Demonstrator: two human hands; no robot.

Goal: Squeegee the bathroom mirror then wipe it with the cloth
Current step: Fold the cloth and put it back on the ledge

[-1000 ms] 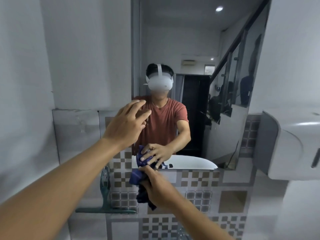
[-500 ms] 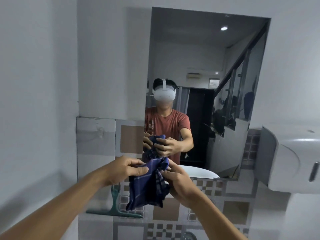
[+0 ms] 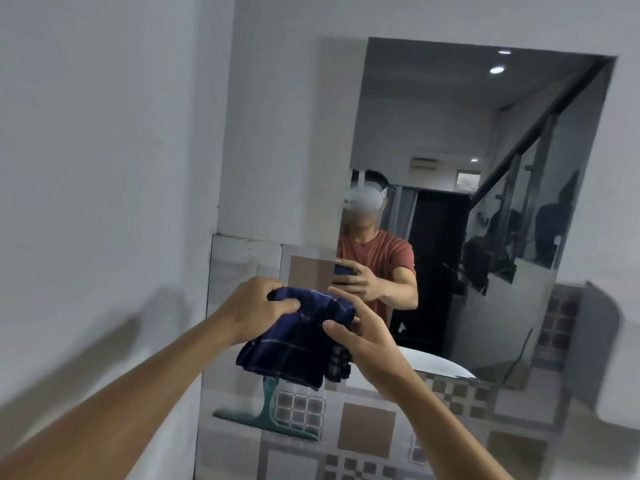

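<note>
A dark blue checked cloth [image 3: 298, 344] hangs bunched between both hands in front of the wall, below and left of the mirror [image 3: 485, 161]. My left hand [image 3: 254, 310] grips its upper left edge, fingers curled over the top. My right hand [image 3: 360, 329] pinches its right side. The tall mirror on the white wall reflects a person in a red shirt holding the cloth. A green squeegee [image 3: 266, 415] rests against the tiled wall under the cloth, blade down; its handle top is hidden behind the cloth.
Patterned brown and grey tiles [image 3: 367, 427] cover the lower wall. A white wall-mounted dispenser [image 3: 613, 362] juts out at the right edge. A plain white wall [image 3: 104, 168] closes in on the left. The mirror's bottom edge reflects a white basin.
The view has swung left and upward. My left hand came from open in the air onto the cloth, and both hands have lifted and gathered it higher.
</note>
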